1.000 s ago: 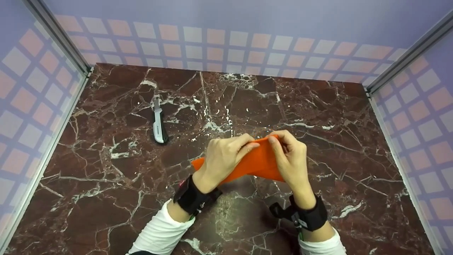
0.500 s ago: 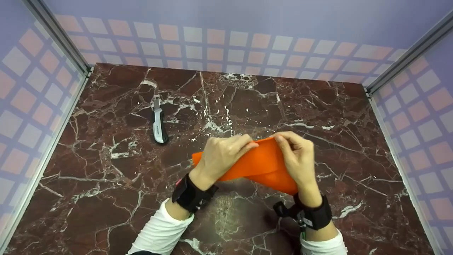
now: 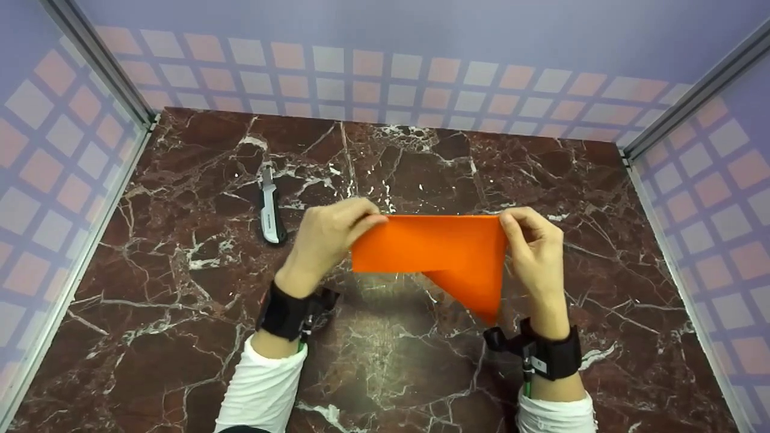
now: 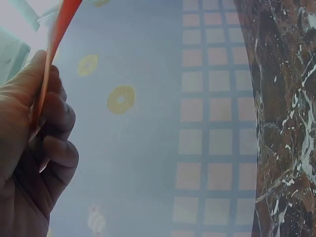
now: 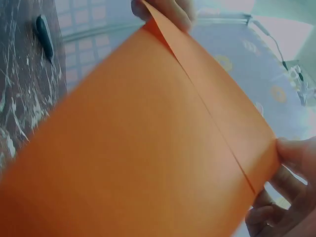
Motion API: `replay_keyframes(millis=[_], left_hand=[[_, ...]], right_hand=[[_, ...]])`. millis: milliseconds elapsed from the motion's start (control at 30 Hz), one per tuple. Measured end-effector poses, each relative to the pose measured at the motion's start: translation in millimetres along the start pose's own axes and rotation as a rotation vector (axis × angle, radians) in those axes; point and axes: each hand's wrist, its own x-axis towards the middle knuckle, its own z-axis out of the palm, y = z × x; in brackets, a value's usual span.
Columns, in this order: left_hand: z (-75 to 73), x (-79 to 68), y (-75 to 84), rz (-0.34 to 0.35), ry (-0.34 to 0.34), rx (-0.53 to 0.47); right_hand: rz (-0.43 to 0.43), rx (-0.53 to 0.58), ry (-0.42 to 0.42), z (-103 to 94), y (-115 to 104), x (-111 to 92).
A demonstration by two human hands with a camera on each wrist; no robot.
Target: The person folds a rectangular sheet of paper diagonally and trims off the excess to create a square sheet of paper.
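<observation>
Pinching the top edge of an orange sheet (image 3: 433, 243) near both ends, a person's left hand (image 3: 328, 237) and right hand (image 3: 536, 249) hold it up, its edge straight, over a dark red marble table (image 3: 180, 331). A pointed flap hangs lowest near the right hand. A knife (image 3: 272, 213), blade directed at the checkered wall (image 3: 385, 72), lies on the table beyond the left hand. Black straps (image 3: 287, 310) circle both wrists, above white sleeves (image 3: 261, 388).

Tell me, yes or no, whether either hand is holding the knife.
No, the knife lies on the table, while the left hand and the right hand both pinch the orange sheet.
</observation>
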Motion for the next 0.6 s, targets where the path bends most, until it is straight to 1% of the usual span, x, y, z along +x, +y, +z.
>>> replay_keyframes(millis=[167,300,400,467,533,600], left_hand=[[-12.7,-3.1,-7.3,-0.083,0.008,-0.035],[-19.9,-4.7,-9.8,-0.141,0.043,-0.054],[-23.2,-5.4,-11.5,-0.179,0.084,-0.058],[-24.1,-5.5,-11.6,-0.195,0.096,-0.059],[-22.2,-5.3,-12.0,-0.211,0.087,-0.061],[-18.3,-4.6,-12.0,-0.232,0.053,-0.059]], right_hand=[[0.005,-0.085,-0.023,-10.5,6,3],[-0.004,-0.156,0.009,-20.9,10,5],[-0.013,-0.158,0.043,-26.4,13,7],[-0.014,-0.152,0.058,-27.0,14,8],[-0.013,-0.146,0.067,-24.6,16,8],[-0.005,-0.139,0.066,-19.8,17,9]])
